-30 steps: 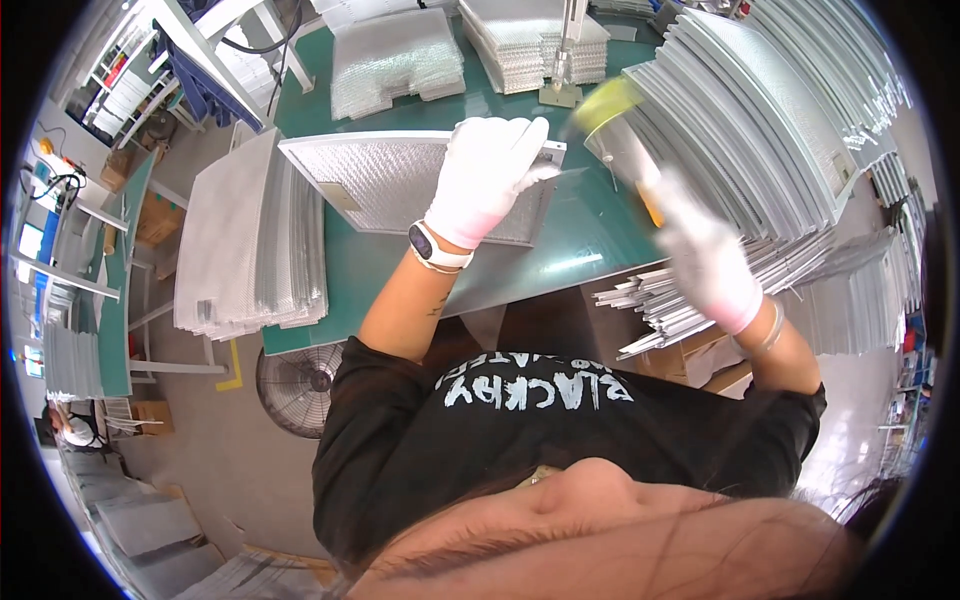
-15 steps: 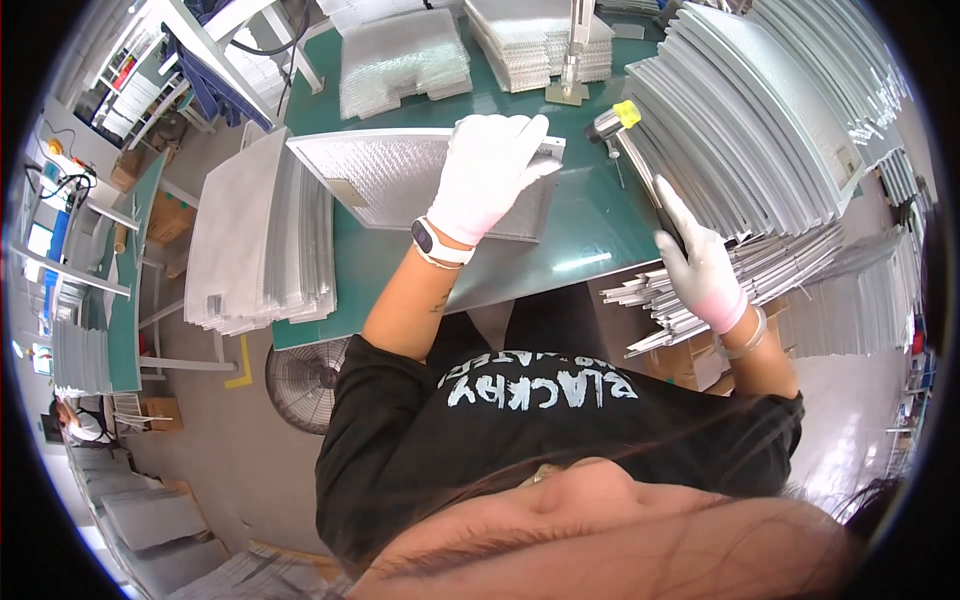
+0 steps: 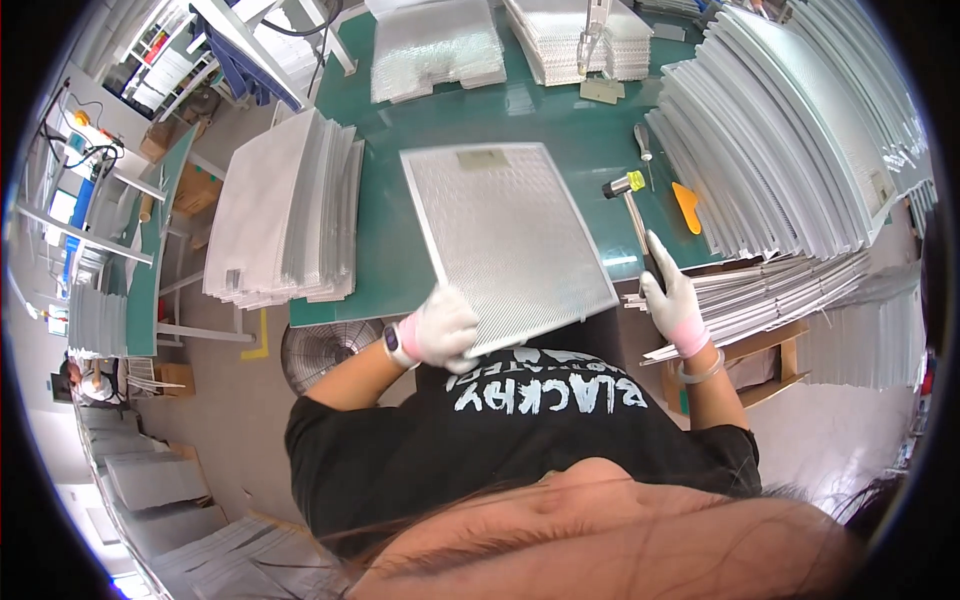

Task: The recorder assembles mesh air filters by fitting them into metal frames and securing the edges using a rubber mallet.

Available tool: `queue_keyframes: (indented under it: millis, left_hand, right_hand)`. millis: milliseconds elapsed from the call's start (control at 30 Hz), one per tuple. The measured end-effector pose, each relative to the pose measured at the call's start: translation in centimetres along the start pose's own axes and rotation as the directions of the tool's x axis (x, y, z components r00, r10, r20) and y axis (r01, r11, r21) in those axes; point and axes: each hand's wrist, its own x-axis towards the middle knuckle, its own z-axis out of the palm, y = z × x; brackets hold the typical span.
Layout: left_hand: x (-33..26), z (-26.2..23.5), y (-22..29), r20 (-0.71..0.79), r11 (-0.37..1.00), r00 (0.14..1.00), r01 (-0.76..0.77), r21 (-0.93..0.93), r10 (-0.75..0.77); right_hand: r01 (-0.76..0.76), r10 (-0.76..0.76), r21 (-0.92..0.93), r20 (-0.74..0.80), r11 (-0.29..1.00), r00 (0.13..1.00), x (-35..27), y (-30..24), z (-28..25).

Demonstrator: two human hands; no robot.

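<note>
A square metal mesh filter panel (image 3: 505, 240) lies tilted over the near edge of the green table (image 3: 540, 115). My left hand (image 3: 445, 328), in a white glove with a watch at the wrist, grips the panel's near left corner. My right hand (image 3: 673, 295), also gloved, holds the handle of a small mallet (image 3: 634, 205) with a yellow and grey head, to the right of the panel.
A tall stack of finished panels (image 3: 790, 140) leans at the right, another stack (image 3: 285, 215) at the left. Mesh sheets (image 3: 435, 45) lie at the back. A screwdriver (image 3: 644, 145) and an orange scraper (image 3: 688, 205) rest beside the mallet. A floor fan (image 3: 325, 350) stands below the table.
My left hand pulled back from the panel's far side to its near corner, and the panel now hangs over the table's front edge. My right hand lowered the mallet beside it.
</note>
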Motion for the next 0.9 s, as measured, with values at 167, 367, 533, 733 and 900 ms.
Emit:
queue_keyframes:
  millis: [167, 367, 533, 733, 900]
  left_hand:
    - [-8.2, 4.1, 2.3, 0.272, 0.997, 0.96, 0.067, 0.032, -0.074]
    - [-7.3, 3.3, 1.5, 0.215, 0.984, 0.96, 0.177, 0.022, -0.177]
    - [-8.1, 3.6, 2.0, 0.139, 0.958, 0.948, 0.284, 0.039, -0.287]
    - [-8.1, 3.2, 3.2, 0.081, 0.91, 0.907, 0.41, 0.064, -0.414]
    - [-8.4, 2.8, 4.1, 0.064, 0.815, 0.819, 0.554, 0.169, -0.57]
  right_hand:
    - [0.036, -0.035, -0.006, 0.122, 0.999, 0.992, 6.1, 2.1, 2.2]
    - [0.176, -0.2, -0.242, -0.077, 0.954, 0.977, 12.2, 4.0, 6.9]
    - [0.027, 0.045, -0.571, 0.111, 0.821, 0.993, 12.6, 3.4, 7.2]
    - [0.015, 0.108, -0.608, 0.166, 0.793, 0.98, 14.3, 1.8, 7.8]
    - [0.412, -0.382, -0.22, 0.167, 0.884, 0.909, 15.3, -2.6, 13.8]
